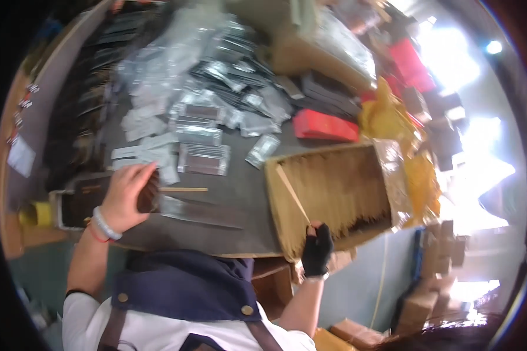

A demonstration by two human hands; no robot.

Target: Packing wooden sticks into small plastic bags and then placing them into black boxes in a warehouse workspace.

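Note:
My left hand (125, 198), bare with a white bracelet at the wrist, is closed round a dark brown bundle (149, 195) whose kind I cannot make out. My right hand (317, 248), in a black fingerless glove, pinches a thin wooden stick (291, 190) that slants up over the near left part of an open cardboard box (273, 202). Beside the left hand, a second thin stick (184, 189) lies on the dark tabletop (246, 181). Just below that stick rests a flat clear plastic sleeve (200, 212).
Several clear packets with dark contents (203, 159) lie past my left hand, near white paper slips (143, 150). Behind them is a heap of plastic bags (170, 64). A red block (325, 126) and yellow wrapping (418, 181) flank the box. A yellow tape roll (36, 214) sits far left.

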